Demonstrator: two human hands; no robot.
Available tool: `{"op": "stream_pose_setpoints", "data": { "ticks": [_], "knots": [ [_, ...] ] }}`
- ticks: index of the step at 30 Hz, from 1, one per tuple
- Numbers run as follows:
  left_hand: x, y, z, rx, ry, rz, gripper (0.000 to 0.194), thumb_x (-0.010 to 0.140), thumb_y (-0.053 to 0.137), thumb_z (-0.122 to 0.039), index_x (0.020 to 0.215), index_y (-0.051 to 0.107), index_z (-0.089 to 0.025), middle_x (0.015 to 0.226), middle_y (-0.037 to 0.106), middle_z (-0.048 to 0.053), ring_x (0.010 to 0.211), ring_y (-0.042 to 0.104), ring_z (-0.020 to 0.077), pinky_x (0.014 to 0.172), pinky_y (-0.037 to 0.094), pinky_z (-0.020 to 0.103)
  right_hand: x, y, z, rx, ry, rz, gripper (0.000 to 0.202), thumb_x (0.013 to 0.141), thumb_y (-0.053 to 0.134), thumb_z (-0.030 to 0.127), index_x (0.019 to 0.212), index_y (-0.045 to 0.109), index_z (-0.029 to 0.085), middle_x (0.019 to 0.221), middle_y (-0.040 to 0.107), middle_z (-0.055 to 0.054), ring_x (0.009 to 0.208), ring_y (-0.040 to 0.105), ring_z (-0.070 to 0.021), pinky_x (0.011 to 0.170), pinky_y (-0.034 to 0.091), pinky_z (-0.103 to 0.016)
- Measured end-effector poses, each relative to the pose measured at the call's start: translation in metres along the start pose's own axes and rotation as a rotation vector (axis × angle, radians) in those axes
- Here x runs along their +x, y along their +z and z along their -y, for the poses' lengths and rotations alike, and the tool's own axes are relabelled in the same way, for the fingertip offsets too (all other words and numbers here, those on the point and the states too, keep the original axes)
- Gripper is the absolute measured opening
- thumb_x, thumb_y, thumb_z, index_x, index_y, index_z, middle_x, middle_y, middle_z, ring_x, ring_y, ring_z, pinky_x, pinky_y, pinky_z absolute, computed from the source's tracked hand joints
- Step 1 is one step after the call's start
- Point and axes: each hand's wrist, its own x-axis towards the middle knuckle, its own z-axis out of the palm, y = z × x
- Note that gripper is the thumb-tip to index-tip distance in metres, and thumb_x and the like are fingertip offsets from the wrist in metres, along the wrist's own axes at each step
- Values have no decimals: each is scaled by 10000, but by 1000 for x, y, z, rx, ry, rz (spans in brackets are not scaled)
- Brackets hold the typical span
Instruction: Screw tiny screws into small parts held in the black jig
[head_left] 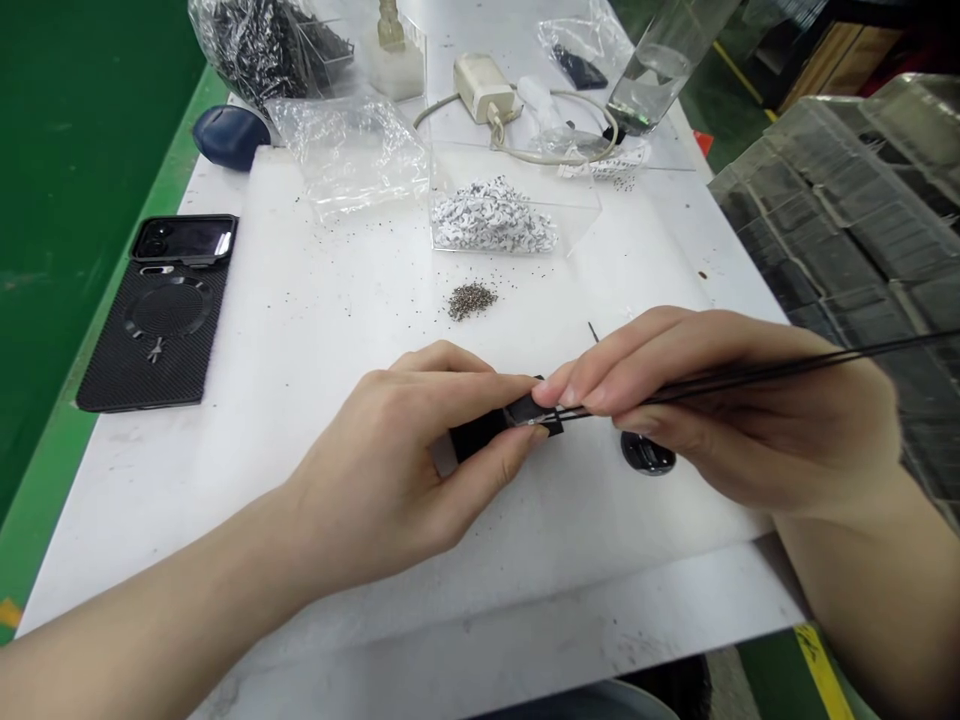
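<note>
My left hand point(420, 430) grips a small black rectangular piece point(480, 434) low over the white table, thumb on the near side and fingers on the far side. My right hand point(720, 400) pinches several thin black wires point(720, 380), which trail off past the right edge. Their ends meet the right end of the black piece, where the fingertips of both hands come together. Whether the wire ends are inside it I cannot tell. Beyond the hands lies a small pile of tiny dark metal bits point(471, 301). A glossy black round object point(648, 453) sits below my right fingers.
A clear tray point(581, 225) holds small white pieces point(495, 215). Behind it are a charger point(484, 88) with its cable, plastic bags point(352, 150) and a clear container of liquid point(652, 80). A phone point(161, 315) and blue mouse point(230, 137) lie left; clear drawers point(847, 230) stand right.
</note>
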Motion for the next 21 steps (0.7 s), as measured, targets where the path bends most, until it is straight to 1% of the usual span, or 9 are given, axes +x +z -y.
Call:
{"op": "stream_pose_setpoints", "data": {
  "ticks": [3, 6, 11, 15, 18, 21],
  "knots": [
    [1, 0, 0, -1, 3, 0, 174, 991, 666, -217, 1100, 799, -195, 974, 814, 33, 938, 741, 189, 837, 612, 288, 0, -1, 0, 1, -9, 3, 244, 945, 720, 108, 1124, 781, 262, 1026, 812, -59, 1020, 797, -244, 899, 693, -406],
    [1, -1, 1, -4, 0, 6, 169, 988, 666, -218, 1093, 799, -214, 974, 818, 30, 936, 743, 196, 840, 618, 303, 0, -1, 1, -12, 4, 1, 249, 948, 719, 113, 1125, 781, 278, 1036, 814, -51, 1024, 797, -243, 900, 694, -404],
    [0, 0, 1, -10, -3, 4, 169, 987, 664, -215, 1088, 799, -211, 976, 816, 33, 939, 749, 201, 833, 612, 297, 0, 0, 2, -3, 11, -1, 264, 935, 734, 116, 1129, 785, 288, 1027, 818, -48, 1018, 800, -249, 903, 700, -406],
    [0, 1, 0, -21, -6, -9, 180, 985, 670, -202, 1105, 803, -212, 969, 814, 15, 935, 741, 186, 846, 600, 288, 1, 0, 2, -6, 24, 0, 251, 937, 734, 114, 1113, 800, 281, 1014, 821, -53, 1012, 804, -247, 908, 698, -392],
    [0, 1, -1, -34, -16, -17, 178, 981, 676, -195, 1102, 803, -226, 980, 816, -2, 954, 736, 176, 858, 597, 288, 1, -1, 1, 31, 6, 12, 282, 925, 734, 87, 1139, 802, 258, 1030, 820, -61, 1024, 803, -246, 915, 699, -390],
    [0, 1, -1, -43, -19, -22, 173, 973, 686, -199, 1088, 808, -243, 992, 822, -2, 954, 744, 183, 860, 605, 292, 2, -1, 1, 27, 23, 9, 286, 919, 744, 98, 1135, 807, 275, 1029, 825, -54, 1016, 806, -244, 910, 700, -383]
  ]
}}
